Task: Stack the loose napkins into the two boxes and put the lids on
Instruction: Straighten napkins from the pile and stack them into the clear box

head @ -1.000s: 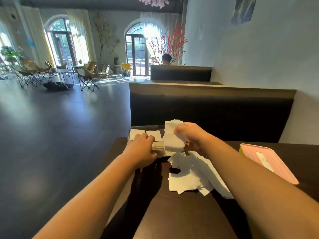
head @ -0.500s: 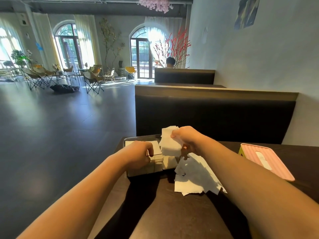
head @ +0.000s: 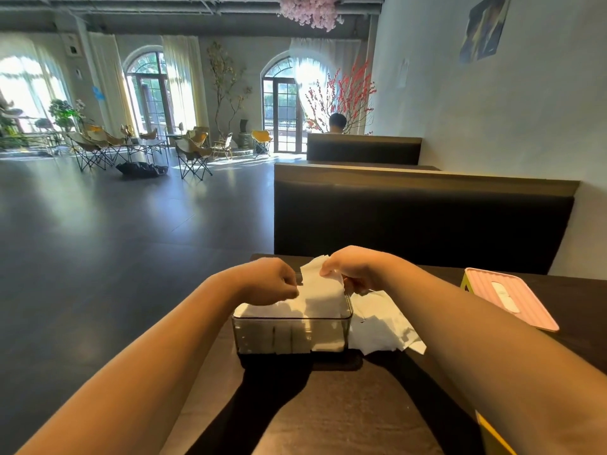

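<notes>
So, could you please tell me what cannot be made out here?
Head view:
- Left hand: fingertips curled under, so any grip on the napkin is unclear.
- Second box: hidden by the pink lid, bar a yellow corner.
- Yellow thing: cut off by the bottom edge.
- Clear box, far side: behind the napkin.

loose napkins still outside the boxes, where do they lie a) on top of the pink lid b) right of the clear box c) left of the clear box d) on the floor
b: the loose napkins lie spread right beside the clear box, on its right side.
</notes>
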Demonstrator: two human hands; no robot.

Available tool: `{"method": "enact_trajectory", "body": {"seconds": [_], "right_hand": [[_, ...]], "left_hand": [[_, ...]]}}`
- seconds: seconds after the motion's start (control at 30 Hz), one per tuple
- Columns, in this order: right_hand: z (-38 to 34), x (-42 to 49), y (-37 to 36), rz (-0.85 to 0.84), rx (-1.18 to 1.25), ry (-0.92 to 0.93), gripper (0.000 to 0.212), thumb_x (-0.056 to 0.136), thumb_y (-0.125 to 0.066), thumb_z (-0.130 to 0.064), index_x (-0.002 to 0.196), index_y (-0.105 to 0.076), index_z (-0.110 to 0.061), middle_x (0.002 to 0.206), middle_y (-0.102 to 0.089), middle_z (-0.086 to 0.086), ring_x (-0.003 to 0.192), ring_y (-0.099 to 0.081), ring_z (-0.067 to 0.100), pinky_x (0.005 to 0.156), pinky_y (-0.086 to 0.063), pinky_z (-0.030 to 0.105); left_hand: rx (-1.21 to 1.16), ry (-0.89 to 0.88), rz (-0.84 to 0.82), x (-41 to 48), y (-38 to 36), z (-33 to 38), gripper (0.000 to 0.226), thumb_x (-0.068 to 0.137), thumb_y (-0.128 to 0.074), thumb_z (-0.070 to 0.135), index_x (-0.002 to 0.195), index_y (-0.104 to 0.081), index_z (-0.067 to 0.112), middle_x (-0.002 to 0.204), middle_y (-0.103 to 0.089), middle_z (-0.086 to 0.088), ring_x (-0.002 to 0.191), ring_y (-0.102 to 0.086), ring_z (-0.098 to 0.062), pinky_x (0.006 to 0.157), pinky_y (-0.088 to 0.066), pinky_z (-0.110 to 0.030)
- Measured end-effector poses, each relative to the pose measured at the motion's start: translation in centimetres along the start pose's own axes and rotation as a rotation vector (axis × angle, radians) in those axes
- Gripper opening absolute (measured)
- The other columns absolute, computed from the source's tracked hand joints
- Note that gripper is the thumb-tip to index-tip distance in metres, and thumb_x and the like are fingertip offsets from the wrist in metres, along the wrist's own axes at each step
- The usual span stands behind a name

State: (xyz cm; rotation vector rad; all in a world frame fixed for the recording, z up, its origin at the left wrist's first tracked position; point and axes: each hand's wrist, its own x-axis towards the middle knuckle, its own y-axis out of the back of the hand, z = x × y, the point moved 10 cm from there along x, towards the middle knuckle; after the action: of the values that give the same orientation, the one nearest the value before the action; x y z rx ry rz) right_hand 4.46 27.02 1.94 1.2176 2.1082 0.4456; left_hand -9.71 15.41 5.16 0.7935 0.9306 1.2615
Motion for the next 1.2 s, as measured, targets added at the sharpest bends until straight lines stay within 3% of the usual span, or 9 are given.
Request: {"method": "enact_trajectory", "body": {"seconds": [0.07, 0.13, 0.23, 0.33, 0.5, 0.77, 0.9, 1.0, 1.2], "right_hand": [[0.5, -0.2, 0.3, -0.025, 0.049, -0.042, 0.043, 0.085, -0.079, -0.039, 0.117, -0.061, -0.016, 0.104, -0.067, 0.013, 0.080, -0.059, 0.020, 0.067, -0.049, 0.027], [0.7, -0.7, 0.5, -0.057, 0.131, -0.079, 0.047, 0.086, -0.078, -0.044, 0.117, -0.058, -0.016, 0.103, -0.071, 0.015, 0.082, -0.063, 0.022, 0.068, -0.049, 0.027], [0.8, -1.8, 0.6, -0.092, 0.238, -0.109, 0.045, 0.089, -0.077, -0.046, 0.114, -0.060, -0.013, 0.095, -0.074, 0.014, 0.079, -0.066, 0.021, 0.065, -0.048, 0.023], [0.8, -2.3, 0.2, -0.118, 0.308, -0.098, 0.036, 0.096, -0.071, -0.040, 0.115, -0.063, -0.011, 0.085, -0.072, 0.010, 0.063, -0.054, 0.013, 0.056, -0.043, 0.019], [1.2, -1.7, 0.1, -0.077, 0.228, -0.063, 0.035, 0.097, -0.069, -0.038, 0.119, -0.064, -0.012, 0.092, -0.065, 0.010, 0.058, -0.048, 0.012, 0.052, -0.040, 0.021], [-0.6, -0.7, 0.9, 0.106, -0.322, 0.186, 0.029, 0.099, -0.064, -0.041, 0.099, -0.070, -0.013, 0.087, -0.066, 0.005, 0.066, -0.057, 0.015, 0.057, -0.045, 0.023], [-0.6, -0.6, -0.4, 0.067, -0.566, 0.242, 0.025, 0.101, -0.057, -0.039, 0.087, -0.065, -0.020, 0.091, -0.066, 0.002, 0.084, -0.063, 0.014, 0.071, -0.051, 0.026], [-0.4, -0.6, -1.2, 0.026, -0.676, 0.261, 0.026, 0.102, -0.053, -0.038, 0.085, -0.063, -0.021, 0.088, -0.063, 0.000, 0.084, -0.061, 0.013, 0.071, -0.047, 0.027], [0.4, -0.5, -2.9, -0.124, -0.812, 0.259, 0.018, 0.104, -0.051, -0.034, 0.100, -0.062, -0.020, 0.089, -0.059, -0.005, 0.082, -0.055, 0.010, 0.075, -0.043, 0.027]], "left_hand": [[-0.085, 0.032, 0.116, 0.8, 0.9, -0.5, 0.023, 0.103, -0.061, 0.029, 0.108, -0.071, 0.010, 0.106, -0.071, -0.010, 0.099, -0.068, -0.024, 0.083, -0.054, -0.025], [-0.339, 0.072, 0.166, 1.5, 1.1, -0.8, 0.025, 0.104, -0.057, 0.032, 0.111, -0.066, 0.009, 0.108, -0.069, -0.015, 0.099, -0.068, -0.026, 0.080, -0.055, -0.026], [-0.835, 0.139, 0.043, 1.9, -0.7, -0.8, 0.035, 0.106, -0.051, 0.047, 0.126, -0.056, 0.019, 0.121, -0.068, -0.011, 0.111, -0.069, -0.030, 0.093, -0.059, -0.034], [-1.023, 0.161, -0.029, 2.2, -2.0, -0.4, 0.036, 0.103, -0.063, 0.041, 0.130, -0.056, 0.019, 0.126, -0.067, -0.013, 0.112, -0.071, -0.032, 0.088, -0.062, -0.032], [-0.932, 0.196, -0.044, 2.8, -3.2, -0.3, 0.030, 0.097, -0.074, 0.019, 0.124, -0.061, 0.015, 0.129, -0.063, -0.012, 0.113, -0.070, -0.033, 0.094, -0.063, -0.040], [-0.709, 0.273, -0.102, 3.5, -5.1, -0.3, 0.026, 0.099, -0.072, 0.019, 0.122, -0.062, 0.013, 0.123, -0.067, -0.012, 0.108, -0.072, -0.028, 0.095, -0.063, -0.044], [-0.494, 0.275, -0.135, 3.7, -5.6, -0.2, 0.014, 0.102, -0.068, 0.023, 0.113, -0.064, 0.015, 0.107, -0.068, -0.006, 0.095, -0.068, -0.020, 0.086, -0.060, -0.031], [-0.324, 0.288, -0.162, 4.0, -5.9, -0.1, 0.015, 0.103, -0.066, 0.030, 0.108, -0.064, 0.016, 0.098, -0.065, -0.005, 0.088, -0.062, -0.018, 0.076, -0.052, -0.028], [-0.140, 0.235, -0.085, 4.6, -5.5, 0.6, 0.032, 0.104, -0.061, 0.039, 0.116, -0.070, 0.011, 0.100, -0.068, -0.006, 0.091, -0.064, -0.019, 0.085, -0.054, -0.034]]}}
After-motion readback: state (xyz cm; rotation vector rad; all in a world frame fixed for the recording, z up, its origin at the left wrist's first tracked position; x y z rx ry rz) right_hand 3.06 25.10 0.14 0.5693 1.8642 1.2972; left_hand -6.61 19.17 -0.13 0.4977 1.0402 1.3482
